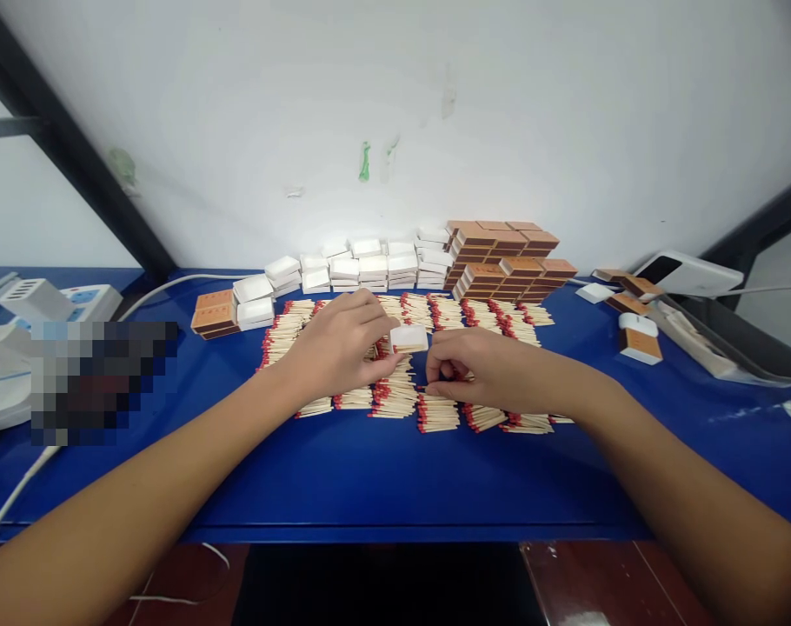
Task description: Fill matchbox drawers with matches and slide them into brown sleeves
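Note:
My left hand (347,343) grips a small white matchbox tray (416,337) between thumb and fingers. A few matchsticks lie along the tray's near side. Just right of it, my right hand (467,365) is curled in a pinch low over the matches, its fingertips close to the pile; what they hold, if anything, is too small to make out. Red-tipped matches (395,400) are spread beneath both hands in several rows of bundles. Parts of these rows are hidden by my hands.
Behind the matches stand stacked white trays (369,265) and a pile of brown matchboxes (500,252) against the wall. Two brown boxes (214,311) sit at left. Power strips (83,304) and cables lie far left. Loose boxes (640,339) and a white device (688,271) are right.

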The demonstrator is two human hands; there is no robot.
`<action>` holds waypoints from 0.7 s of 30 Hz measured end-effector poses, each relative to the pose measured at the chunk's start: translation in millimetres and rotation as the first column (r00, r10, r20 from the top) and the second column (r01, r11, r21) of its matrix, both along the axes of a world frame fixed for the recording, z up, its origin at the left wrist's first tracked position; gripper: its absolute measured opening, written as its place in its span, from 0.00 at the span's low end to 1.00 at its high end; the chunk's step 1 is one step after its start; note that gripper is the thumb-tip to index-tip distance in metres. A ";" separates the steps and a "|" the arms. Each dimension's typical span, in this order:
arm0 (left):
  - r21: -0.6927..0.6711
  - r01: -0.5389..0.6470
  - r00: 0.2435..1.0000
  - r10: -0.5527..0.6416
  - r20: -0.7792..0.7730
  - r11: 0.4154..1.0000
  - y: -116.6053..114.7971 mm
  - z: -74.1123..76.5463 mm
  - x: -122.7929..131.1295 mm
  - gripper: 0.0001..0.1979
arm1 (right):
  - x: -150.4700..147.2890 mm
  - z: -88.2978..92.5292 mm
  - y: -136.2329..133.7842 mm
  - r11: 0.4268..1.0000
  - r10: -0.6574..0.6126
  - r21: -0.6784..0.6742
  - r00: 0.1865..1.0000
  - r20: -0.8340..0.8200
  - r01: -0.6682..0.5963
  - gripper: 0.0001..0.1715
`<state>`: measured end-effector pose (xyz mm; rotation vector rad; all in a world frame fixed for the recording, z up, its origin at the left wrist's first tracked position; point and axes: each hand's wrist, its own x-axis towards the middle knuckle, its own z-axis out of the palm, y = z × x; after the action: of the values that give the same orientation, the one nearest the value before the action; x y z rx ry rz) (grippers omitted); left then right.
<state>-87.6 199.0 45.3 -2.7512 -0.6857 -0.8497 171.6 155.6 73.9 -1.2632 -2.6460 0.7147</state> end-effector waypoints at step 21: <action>0.031 0.004 1.000 -0.004 -0.013 1.000 1.8 0.0 -1.0 0.13 | 3.4 0.2 3.5 0.996 -0.032 0.086 0.999 -0.007 0.033 0.10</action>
<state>-88.6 200.8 45.3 -2.7288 -0.6594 -0.8349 175.0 159.1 74.2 -1.2764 -2.6147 0.5920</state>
